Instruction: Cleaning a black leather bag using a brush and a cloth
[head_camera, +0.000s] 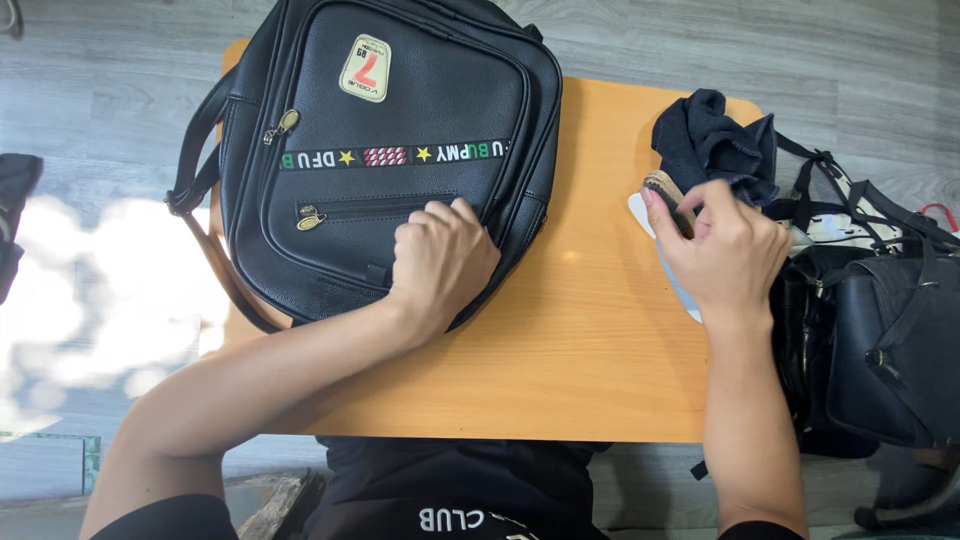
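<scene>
From the head view, a black backpack (390, 150) lies flat on the orange desk (580, 350), covering its left part, with a striped band and a small patch on its front (the zip pulls are brass-coloured). The left hand (440, 262) rests on the backpack's lower right corner, fingers (440, 215) curled and pressing on the leather, gripping nothing. The right hand (728, 252) sits at the desk's right edge, its fingers closed around a wooden brush (667, 195) that lies over a white card. A dark cloth (715, 140) is bunched just beyond, beside a second black bag (880, 340).
</scene>
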